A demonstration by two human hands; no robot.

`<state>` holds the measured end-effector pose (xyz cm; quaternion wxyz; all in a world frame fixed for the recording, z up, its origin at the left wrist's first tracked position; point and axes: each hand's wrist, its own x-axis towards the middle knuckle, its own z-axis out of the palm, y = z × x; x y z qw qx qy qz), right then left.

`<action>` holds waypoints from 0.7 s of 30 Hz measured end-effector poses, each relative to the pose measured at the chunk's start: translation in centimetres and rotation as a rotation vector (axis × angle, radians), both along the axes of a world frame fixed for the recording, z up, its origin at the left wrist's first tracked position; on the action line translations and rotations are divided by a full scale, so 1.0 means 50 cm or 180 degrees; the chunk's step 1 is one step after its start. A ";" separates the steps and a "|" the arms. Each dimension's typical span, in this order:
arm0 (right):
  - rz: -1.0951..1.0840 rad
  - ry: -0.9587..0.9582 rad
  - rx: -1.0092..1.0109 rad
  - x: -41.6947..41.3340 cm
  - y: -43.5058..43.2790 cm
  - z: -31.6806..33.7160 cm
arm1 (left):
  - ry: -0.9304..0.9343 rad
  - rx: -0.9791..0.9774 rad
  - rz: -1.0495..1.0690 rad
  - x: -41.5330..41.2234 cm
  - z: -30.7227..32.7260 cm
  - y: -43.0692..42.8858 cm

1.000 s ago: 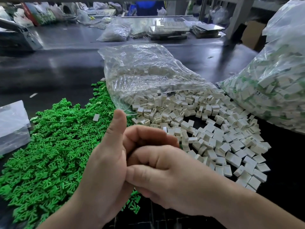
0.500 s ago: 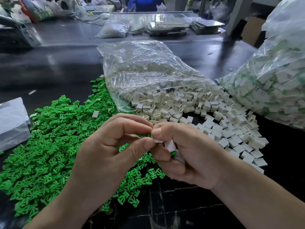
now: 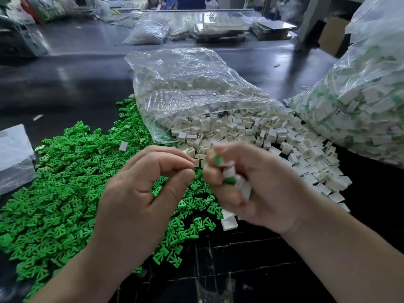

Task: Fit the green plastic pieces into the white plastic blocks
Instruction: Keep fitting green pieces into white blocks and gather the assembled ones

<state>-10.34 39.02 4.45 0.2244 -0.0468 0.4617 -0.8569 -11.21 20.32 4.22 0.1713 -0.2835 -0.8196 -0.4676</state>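
Note:
A wide heap of green plastic pieces [image 3: 65,182] covers the dark table on the left. Loose white plastic blocks [image 3: 295,145] spill from an open clear bag [image 3: 185,84] toward the right. My right hand [image 3: 262,189] grips a small cluster of white blocks with green pieces in them [image 3: 229,173]; it is blurred by motion. My left hand [image 3: 142,193] hovers just to the left of it with its fingers curled, thumb and forefinger nearly meeting, and nothing visible between them. Just below my right hand a single white block [image 3: 228,223] lies on the table.
A big clear bag of white blocks with green showing in them [image 3: 360,106] bulges at the right. A flat plastic bag [image 3: 13,154] lies at the left edge. Smaller bags [image 3: 148,31] and metal trays [image 3: 223,27] sit at the far side of the table.
My hands were pressed together, then both pinched a block. Now they have drawn slightly apart: the left has let go and the right keeps the blocks.

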 end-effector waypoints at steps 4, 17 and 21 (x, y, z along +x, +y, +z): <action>-0.0415 0.0200 -0.0451 -0.019 0.065 0.014 | -0.0137 -0.0605 -0.0259 0.000 -0.007 -0.013; 0.1239 0.1768 0.6189 0.033 0.020 0.027 | 0.0289 -0.2722 -0.0391 -0.009 -0.039 -0.004; 0.1155 0.1677 0.6223 0.024 -0.002 0.009 | 0.0394 -0.2672 -0.0371 -0.014 -0.044 -0.001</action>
